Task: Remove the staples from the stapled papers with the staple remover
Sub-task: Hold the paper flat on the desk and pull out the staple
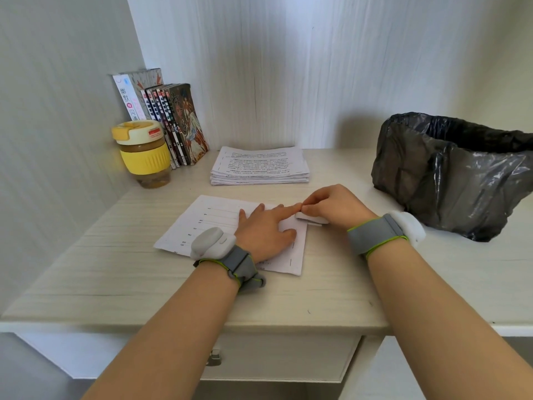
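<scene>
Our right hand (336, 204) has its grip closed around the white staple remover (311, 219) at the stapled papers' (219, 223) right edge; our left hand (264, 230) lies flat, open, pinning them to the table (331, 290). The thin sheets look light and easy to tear, so hold close beside the staple. The black-lined bin (452, 174) gapes; its contents are hidden. The yellow jar (144, 154) is capped.
</scene>
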Tool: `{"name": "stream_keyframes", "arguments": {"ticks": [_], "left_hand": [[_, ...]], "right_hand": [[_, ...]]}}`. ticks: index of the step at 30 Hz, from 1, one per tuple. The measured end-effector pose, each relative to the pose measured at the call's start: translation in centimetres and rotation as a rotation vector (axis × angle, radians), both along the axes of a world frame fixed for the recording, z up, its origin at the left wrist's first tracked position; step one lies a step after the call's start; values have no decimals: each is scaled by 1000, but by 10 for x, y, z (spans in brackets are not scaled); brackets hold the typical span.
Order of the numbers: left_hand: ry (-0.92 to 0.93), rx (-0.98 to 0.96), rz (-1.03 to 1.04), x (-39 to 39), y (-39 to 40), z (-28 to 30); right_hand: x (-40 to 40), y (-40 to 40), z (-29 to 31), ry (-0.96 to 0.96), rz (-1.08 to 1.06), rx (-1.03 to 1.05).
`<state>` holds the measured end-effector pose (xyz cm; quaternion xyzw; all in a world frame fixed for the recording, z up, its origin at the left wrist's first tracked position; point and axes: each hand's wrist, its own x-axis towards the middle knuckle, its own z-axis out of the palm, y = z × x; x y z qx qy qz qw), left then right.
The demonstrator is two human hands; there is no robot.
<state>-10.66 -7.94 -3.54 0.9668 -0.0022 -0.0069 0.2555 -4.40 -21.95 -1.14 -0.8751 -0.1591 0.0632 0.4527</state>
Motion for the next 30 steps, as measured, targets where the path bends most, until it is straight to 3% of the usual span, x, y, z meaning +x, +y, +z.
{"name": "stream_keyframes", "arguments": {"ticks": [12,19,30], "left_hand": [[-3,2,-2,1,1,-1],[26,150,26,2,-1,-2],[30,218,-16,5,0,-7]], "right_hand": [[1,0,-1,16,3,21],[-1,1,-1,-78,5,-61],[0,1,-1,-98,-10,-34]]}}
